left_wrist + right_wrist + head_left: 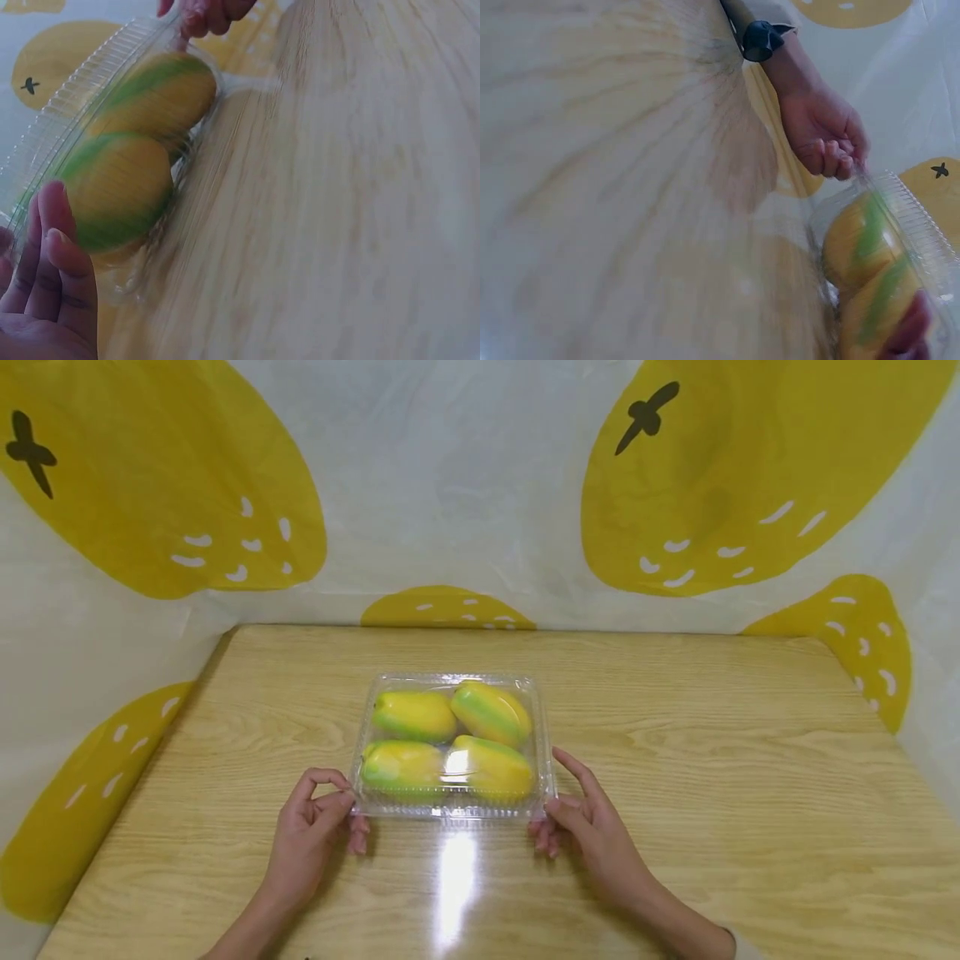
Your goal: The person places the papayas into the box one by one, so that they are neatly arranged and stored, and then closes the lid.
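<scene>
A clear plastic clamshell box with several yellow-green mangoes inside sits between my hands, its lid down over the fruit. My left hand pinches the near left corner at the rim, thumb on top and other fingers below. At the near right corner, my right hand grips the rim the same way, index finger stretched along the side. In the left wrist view the mangoes show through the side wall, close over the table. The right wrist view shows the left hand at the far corner.
The wood-grain table extends around the box, with a bright light reflection in front of it. A white cloth with large yellow fruit prints hangs behind and at both sides. A black strap circles the left wrist.
</scene>
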The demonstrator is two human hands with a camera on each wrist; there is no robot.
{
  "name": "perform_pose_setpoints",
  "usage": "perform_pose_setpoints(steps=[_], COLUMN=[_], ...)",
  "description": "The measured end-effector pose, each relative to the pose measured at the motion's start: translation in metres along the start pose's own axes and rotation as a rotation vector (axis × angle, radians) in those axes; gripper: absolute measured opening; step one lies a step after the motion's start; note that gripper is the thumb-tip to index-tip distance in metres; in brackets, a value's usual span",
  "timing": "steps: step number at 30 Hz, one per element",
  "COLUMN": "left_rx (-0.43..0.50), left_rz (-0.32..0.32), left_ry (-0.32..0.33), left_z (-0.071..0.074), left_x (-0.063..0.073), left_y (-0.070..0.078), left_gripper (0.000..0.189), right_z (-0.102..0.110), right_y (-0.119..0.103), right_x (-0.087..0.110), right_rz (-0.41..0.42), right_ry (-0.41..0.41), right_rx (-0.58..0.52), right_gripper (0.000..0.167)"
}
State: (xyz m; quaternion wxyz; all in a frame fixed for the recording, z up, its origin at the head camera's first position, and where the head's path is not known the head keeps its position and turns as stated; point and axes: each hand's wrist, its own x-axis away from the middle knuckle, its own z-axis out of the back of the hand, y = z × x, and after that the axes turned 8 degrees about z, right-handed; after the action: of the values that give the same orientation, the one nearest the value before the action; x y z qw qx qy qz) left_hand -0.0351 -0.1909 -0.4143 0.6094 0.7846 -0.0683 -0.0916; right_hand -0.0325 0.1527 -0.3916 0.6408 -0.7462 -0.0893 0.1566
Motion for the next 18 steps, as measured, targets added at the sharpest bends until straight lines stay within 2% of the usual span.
perform_pose_setpoints(steps=[5, 8, 12, 14, 18], left_rx=[-0.018, -0.098, -0.269, -0.335, -0.583], left_rz=[0.018, 0.015, -0.004, -0.04, -0.13], left_ry=[0.008, 0.043, 0.169, 0.218, 0.271], left_z=[0.007, 0.012, 0.02, 0.026, 0.038], left_x=[0.001, 0.003, 0.005, 0.004, 0.0], left_y=[0.005, 0.011, 0.024, 0.034, 0.055], left_gripper=[0.022, 0.024, 0.02, 0.021, 0.027], right_z=[0.014, 0.027, 0.046, 0.055, 0.07], right_y=[-0.006, -0.013, -0.026, -0.032, -0.044], right_x=[0.001, 0.002, 0.004, 0.006, 0.007], right_rz=[-0.037, -0.06, -0.053, -0.027, 0.051], right_ry=[-0.063, -0.097, -0.109, -0.099, -0.068], right_rx=[0.122, 0.213, 0.383, 0.527, 0.822], right_gripper=[0.06, 0.058, 0.055, 0.054, 0.055])
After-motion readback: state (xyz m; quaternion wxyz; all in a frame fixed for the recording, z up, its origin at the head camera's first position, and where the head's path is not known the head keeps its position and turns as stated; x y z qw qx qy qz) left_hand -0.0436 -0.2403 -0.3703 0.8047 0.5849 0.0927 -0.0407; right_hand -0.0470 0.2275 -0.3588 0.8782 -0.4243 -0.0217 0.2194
